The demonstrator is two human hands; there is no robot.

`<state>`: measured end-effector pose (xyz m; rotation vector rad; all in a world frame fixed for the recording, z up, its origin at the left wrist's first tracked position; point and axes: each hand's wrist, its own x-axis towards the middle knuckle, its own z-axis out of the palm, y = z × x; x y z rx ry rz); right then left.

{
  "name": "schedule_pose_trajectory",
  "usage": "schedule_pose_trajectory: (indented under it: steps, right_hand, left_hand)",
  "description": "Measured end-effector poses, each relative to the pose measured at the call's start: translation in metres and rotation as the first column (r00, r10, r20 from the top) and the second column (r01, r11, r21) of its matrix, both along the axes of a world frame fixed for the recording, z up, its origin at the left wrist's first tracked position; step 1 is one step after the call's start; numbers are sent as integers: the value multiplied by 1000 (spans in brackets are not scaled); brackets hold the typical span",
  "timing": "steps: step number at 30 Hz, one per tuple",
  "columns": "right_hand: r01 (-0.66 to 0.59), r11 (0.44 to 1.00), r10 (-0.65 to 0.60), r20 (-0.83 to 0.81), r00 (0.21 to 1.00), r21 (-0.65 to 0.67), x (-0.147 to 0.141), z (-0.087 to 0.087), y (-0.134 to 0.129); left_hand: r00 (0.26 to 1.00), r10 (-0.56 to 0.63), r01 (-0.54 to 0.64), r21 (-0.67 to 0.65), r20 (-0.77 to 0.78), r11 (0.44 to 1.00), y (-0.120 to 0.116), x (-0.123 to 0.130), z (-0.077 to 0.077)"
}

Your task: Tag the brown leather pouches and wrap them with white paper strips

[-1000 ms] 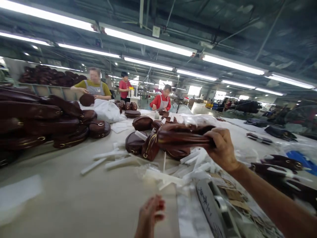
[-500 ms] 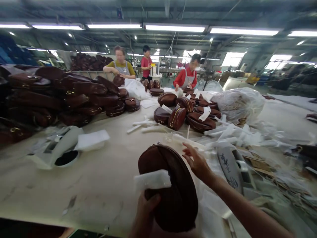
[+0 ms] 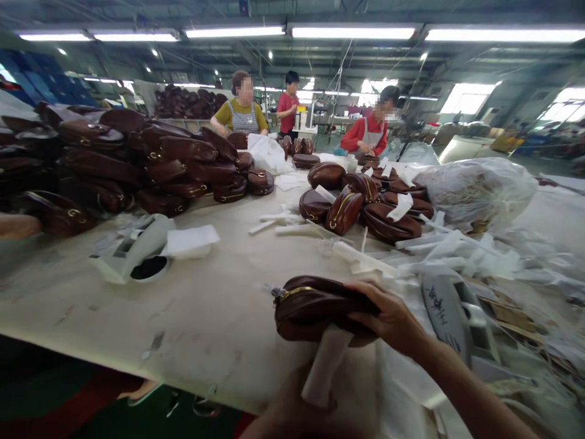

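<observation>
A dark brown leather bag (image 3: pixel 315 308) with a gold zipper is held above the near part of the table, zipper side up and toward the left. My right hand (image 3: pixel 388 314) is closed on its right end, fingers on top and thumb at the front. From the underside of the bag a white foam strip (image 3: pixel 326 366) hangs toward me. My left hand (image 3: pixel 292 399), dark and blurred at the bottom, is closed around the lower end of this strip; its fingers are partly hidden.
Brown bags (image 3: pixel 183 158) are heaped at the left; several more (image 3: pixel 347 207) lie ahead among white strips. Tape dispensers (image 3: pixel 146 250) (image 3: pixel 445 311) stand on both sides. A plastic-wrapped bundle (image 3: pixel 475 189) lies right. Co-workers (image 3: pixel 247 116) stand across the table; another person's arm (image 3: pixel 18 225) shows far left.
The bag has tipped from upright to lying level, its zipper now showing. My right hand, open beside it before, has closed on its right end. My left hand has moved lower with the strip.
</observation>
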<state>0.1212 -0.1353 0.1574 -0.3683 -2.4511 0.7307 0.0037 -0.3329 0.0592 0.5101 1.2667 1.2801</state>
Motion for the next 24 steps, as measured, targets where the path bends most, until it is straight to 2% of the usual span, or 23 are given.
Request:
schedule_pose_trajectory:
  steps: [2, 3, 4, 6, 7, 9, 12, 15, 18, 24]
  right_hand:
    - [-49, 993, 45, 43, 998, 109, 3, -12, -1]
    - [-55, 987, 47, 57, 997, 150, 4, -17, -3]
    - [-56, 982, 45, 64, 997, 182, 4, -20, -4]
    - [-51, 975, 38, 64, 997, 217, 5, -23, -6]
    - [-50, 972, 37, 60, 998, 229, 4, -22, -6]
    - [-54, 967, 41, 57, 998, 251, 3, -21, -6]
    - [-30, 960, 11, 71, 997, 279, 6, -21, -6]
    - [70, 959, -90, 60, 994, 276, 16, -24, -6]
    - [155, 964, -156, -10, 988, 218, 31, -30, -8]
    - [309, 935, -284, -155, 946, 172, 50, -49, -25]
  left_hand:
    - [974, -222, 223, 11, -48, 975, -24, -10, 0]
    - [966, -246, 246, -17, -84, 969, -35, -19, 2]
    - [971, -190, 183, -62, -148, 981, -43, -30, 5]
    - [950, 87, -119, -90, -300, 989, -46, -54, 14]
    - [911, 221, -258, -64, -349, 964, -42, -64, 19]
    - [863, 367, -391, 3, -348, 921, -23, -78, 31]
    - [870, 400, -400, 59, -289, 914, 10, -80, 43]
    - [824, 487, -490, 69, -289, 869, 28, -72, 47]
    - [775, 563, -574, 56, -287, 817, 30, -71, 46]
    - [779, 567, -585, 13, -267, 811, 28, -80, 49]
